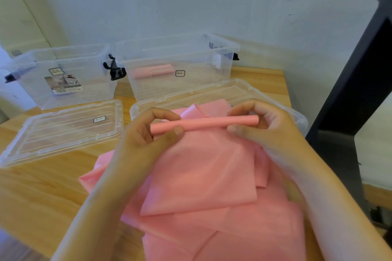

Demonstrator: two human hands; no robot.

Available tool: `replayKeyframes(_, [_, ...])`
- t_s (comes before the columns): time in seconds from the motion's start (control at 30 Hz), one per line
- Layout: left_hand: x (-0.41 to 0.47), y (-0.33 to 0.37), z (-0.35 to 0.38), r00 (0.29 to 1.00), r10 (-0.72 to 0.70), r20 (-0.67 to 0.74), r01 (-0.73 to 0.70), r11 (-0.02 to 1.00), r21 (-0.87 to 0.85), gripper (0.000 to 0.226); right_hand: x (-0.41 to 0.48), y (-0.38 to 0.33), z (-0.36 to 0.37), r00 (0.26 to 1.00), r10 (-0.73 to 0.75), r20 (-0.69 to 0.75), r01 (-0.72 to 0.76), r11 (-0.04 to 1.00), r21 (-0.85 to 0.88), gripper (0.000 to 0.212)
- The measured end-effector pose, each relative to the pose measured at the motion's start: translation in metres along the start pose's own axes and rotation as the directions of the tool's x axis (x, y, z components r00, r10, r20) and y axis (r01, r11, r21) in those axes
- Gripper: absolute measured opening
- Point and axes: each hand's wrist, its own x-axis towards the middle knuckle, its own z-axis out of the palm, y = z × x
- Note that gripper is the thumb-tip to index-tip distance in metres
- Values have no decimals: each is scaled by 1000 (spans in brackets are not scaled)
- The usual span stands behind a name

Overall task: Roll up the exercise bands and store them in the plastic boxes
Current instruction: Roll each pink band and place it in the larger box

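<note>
both hands are on the pink roll (203,123). the left hand (146,135) pinches the left end between thumb and curled fingers, and the right hand (263,127) pinches the right end the same way. gripping at both ends likely keeps the tube tight and even, so it doesn't cone out. the loose part of the band (201,174) hangs from the roll toward the near side, draped over a heap of more pink sheet on the wooden table (38,193). there's plenty left to wind, by the look of it. on the far side two clear boxes stand open. the left box (31,85) shows its label, and the right box (191,89) holds rolled bands (152,71), one or two, hard to tell through the blurry plastic. the lids lie flat in front: the left lid (53,135) beside the heap, the right lid (222,91) partly under it. the boxes sit open and within reach, probably so a finished roll can go straight in.
</note>
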Motion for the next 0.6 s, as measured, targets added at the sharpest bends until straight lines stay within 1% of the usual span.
replayKeyframes(0.03, [0, -1, -2, 1000, 15, 1, -15, 1000, 1, 19, 0, -1, 0, 1000, 25, 5, -25, 999, 21, 18])
replayKeyframes(0.1, [1, -2, -3, 999, 38, -2, -38, 999, -3, 16, -1, 0, 0, 999, 52, 5, -52, 998, 36, 15])
replayKeyframes(0.17, [1, -2, -3, 1000, 31, 0, -31, 999, -29, 18, 0, 1, 1, 1000, 25, -15, -25, 999, 34, 12])
replayKeyframes(0.3, [-2, 2, 1, 999, -31, 24, 31, 999, -19, 32, 1, -1, 1, 999, -44, 0, 44, 998, 53, 22])
replayKeyframes(0.37, [-3, 2, 3, 1000, -20, 12, 20, 999, 34, 27, 1, -1, 1, 998, -53, 14, 53, 998, 44, 24])
replayKeyframes(0.43, [-2, 2, 4, 1000, 8, -5, -7, 998, 60, 20, -1, -1, 1, 999, -41, 11, 41, 998, 44, 24])
replayKeyframes(0.53, [0, 2, 0, 998, 63, -13, -61, 994, 88, 24, -3, -4, 2, 1000, 19, 13, -20, 997, 71, 21])
replayKeyframes(0.6, [0, 1, -2, 997, 75, -16, -73, 993, 91, 22, -4, -6, 4, 998, 54, 19, -55, 996, 66, 17])
